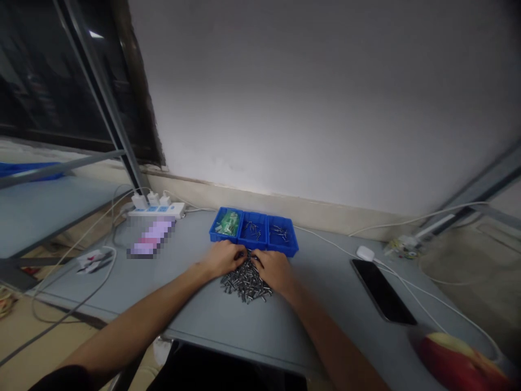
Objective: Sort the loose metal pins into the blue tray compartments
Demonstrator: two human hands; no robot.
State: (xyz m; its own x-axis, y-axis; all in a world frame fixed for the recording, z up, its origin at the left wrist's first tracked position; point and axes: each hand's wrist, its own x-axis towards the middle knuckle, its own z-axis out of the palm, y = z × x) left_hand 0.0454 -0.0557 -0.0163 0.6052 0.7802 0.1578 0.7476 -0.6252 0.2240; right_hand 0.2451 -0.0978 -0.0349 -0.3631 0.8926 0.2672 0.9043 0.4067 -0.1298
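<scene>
A heap of small, shiny metal pins (246, 285), perhaps screws or rivets, lies on the grey table in front of me. My left hand (223, 258) rests at the heap's far left edge, its fingers bent and drawn in towards the thumb. From the other side my right hand (273, 266) reaches the heap's far right edge, fingers likewise curled. The fingertips of both hands nearly meet; what is between them is too small to make out. Just behind the hands stands a row of three joined blue bins (255, 245). Similar pins lie in the middle and right bins.
The left bin holds a green-and-clear packet (228, 222). A power strip (157, 210) with plugs and a pixelated purple item (152, 237) are on the left. At right lie a black phone (382, 292), a white case (365, 253), cables and a red-yellow fruit-like object (459, 363).
</scene>
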